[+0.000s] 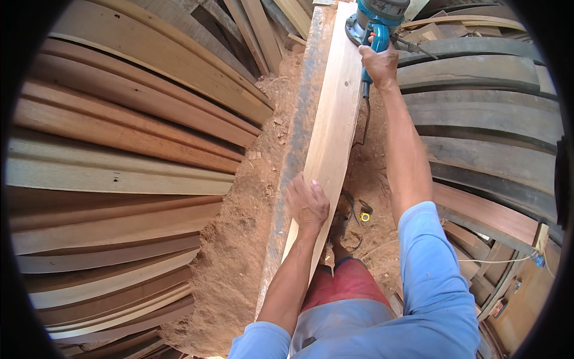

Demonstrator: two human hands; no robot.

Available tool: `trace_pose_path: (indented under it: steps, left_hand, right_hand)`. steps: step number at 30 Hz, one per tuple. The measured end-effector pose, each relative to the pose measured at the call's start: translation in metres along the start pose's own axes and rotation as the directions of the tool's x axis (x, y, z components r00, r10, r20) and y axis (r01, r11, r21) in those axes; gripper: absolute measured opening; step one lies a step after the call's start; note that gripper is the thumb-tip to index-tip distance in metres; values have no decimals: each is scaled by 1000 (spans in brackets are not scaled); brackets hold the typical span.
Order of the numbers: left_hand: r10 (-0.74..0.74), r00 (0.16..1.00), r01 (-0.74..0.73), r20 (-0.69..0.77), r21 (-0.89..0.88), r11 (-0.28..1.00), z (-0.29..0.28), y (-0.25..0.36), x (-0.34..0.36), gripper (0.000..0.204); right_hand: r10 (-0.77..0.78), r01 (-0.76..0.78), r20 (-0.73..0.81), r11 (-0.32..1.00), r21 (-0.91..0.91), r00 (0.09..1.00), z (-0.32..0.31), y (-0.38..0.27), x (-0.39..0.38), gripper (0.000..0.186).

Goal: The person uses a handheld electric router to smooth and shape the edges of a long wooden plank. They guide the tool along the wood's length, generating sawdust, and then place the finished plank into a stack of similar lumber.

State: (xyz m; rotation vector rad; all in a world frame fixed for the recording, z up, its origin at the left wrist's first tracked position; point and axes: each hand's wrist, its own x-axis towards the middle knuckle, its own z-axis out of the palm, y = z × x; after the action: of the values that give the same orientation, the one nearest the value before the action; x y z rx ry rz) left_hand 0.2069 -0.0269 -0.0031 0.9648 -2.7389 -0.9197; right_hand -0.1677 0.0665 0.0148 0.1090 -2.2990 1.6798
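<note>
A long pale plank (335, 113) runs from near my body to the top of the view, on a worn, stained bench beam (291, 155). My right hand (381, 63) is closed round the teal handle of a router (382, 12), whose round base sits at the plank's far end. A metal rod sticks out to the router's right; its underside and cutter are hidden. Nearer to me, my left hand (308, 201) rests on the plank with its fingers bent over the left edge, gripping it.
The router's black cord (366, 116) drops down right of the plank. A yellow tape measure (365, 216) lies on the sawdust-covered ground (239, 251) near my legs. Stacked boards (119, 119) fan out on the left, greyer boards (478, 107) on the right.
</note>
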Motion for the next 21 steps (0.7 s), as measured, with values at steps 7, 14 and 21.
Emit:
trace_pose_path:
  steps: [7,14,21]
  left_hand:
    - [-45,999,45,-20,6,999,-3,-4,-2,44]
    - [14,992,4,128,-141,990,-18,-41,3,38]
    - [15,998,-14,63,-17,1000,-44,-102,-109,27]
  right_hand:
    - [154,-151,76,988,-40,985,-35,-76,-164,40]
    - [193,-185,150,981,-62,970,-99,-145,-376,34]
    - [264,-274,184,961,30,947,-114,-163,-495,35]
